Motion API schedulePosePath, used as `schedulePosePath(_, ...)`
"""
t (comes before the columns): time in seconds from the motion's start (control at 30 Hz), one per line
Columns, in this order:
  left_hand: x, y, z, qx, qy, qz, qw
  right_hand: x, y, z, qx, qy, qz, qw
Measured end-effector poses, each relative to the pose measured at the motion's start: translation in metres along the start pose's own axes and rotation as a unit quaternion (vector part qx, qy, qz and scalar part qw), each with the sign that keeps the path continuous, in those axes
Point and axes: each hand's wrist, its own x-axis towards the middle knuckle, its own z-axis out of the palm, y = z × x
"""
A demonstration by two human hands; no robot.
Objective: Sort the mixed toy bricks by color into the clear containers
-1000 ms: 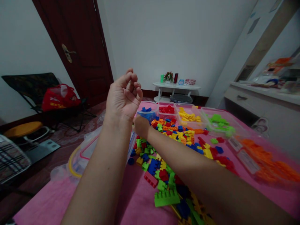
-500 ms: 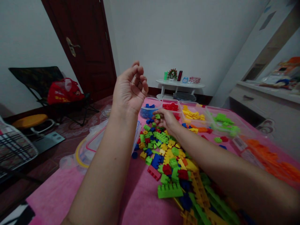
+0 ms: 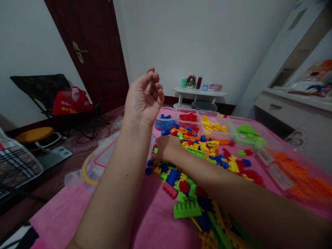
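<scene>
My left hand [image 3: 146, 95] is raised in the air above the left edge of the pile, palm toward me. Its fingers are loosely curled and apart, and nothing shows in it. My right hand [image 3: 167, 148] reaches down into the far left part of a mixed pile of toy building bricks. The back of the hand hides its fingers, so whether it grips a brick does not show. A few green and red bricks [image 3: 155, 149] peek out just left of it. Nearer to me lie a long green brick [image 3: 187, 210] and a red brick [image 3: 169, 190].
Clear tubs stand behind the pile: blue bricks [image 3: 163, 123], red bricks [image 3: 188, 117], yellow bricks [image 3: 213, 124] and green bricks [image 3: 249, 134]. An orange-brick box [image 3: 301, 176] is at right. Stacked clear lids [image 3: 103, 160] lie left on the pink cloth [image 3: 62, 211].
My right hand has moved left and down from near the blue tub into the pile; the small green brick at its fingertips is no longer visible. My left hand has stayed in place.
</scene>
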Motion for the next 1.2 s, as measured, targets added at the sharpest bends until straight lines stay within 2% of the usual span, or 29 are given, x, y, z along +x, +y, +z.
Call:
schedulePosePath(0.17,0.001,-0.003,0.001,0.001,-0.01,-0.001,1.0,0.004,0.0,0.003,0.03,0.006,0.004,1.0)
schedulePosePath(0.37,0.0,-0.004,0.002,-0.01,-0.023,-0.012,1.0,0.011,-0.001,0.002,0.018,-0.043,-0.013,0.999)
schedulePosePath(0.5,-0.002,-0.003,0.003,-0.024,-0.015,-0.02,0.999,0.004,0.012,-0.005,-0.012,-0.065,0.0,0.998)
schedulePosePath(0.6,-0.002,-0.004,0.003,-0.045,-0.025,-0.022,0.998,-0.007,0.015,-0.013,-0.034,-0.046,0.007,0.998)
schedulePosePath(0.77,-0.003,-0.006,0.004,-0.041,-0.027,-0.026,0.998,-0.018,-0.008,-0.004,0.033,0.0,-0.02,0.999)
schedulePosePath(0.93,-0.004,-0.005,0.004,-0.031,-0.022,-0.029,0.999,-0.008,-0.021,0.014,0.043,-0.005,-0.026,0.999)
schedulePosePath(1.0,-0.004,-0.005,0.004,-0.03,-0.019,-0.029,0.999,-0.008,-0.016,0.01,0.037,-0.003,-0.024,0.999)
schedulePosePath(1.13,-0.003,-0.006,0.003,-0.033,-0.023,-0.023,0.999,-0.019,-0.007,-0.012,0.021,0.03,-0.004,0.999)
schedulePosePath(1.2,-0.002,-0.007,0.003,-0.025,-0.02,-0.023,0.999,-0.026,-0.01,-0.019,0.026,0.03,-0.024,0.999)
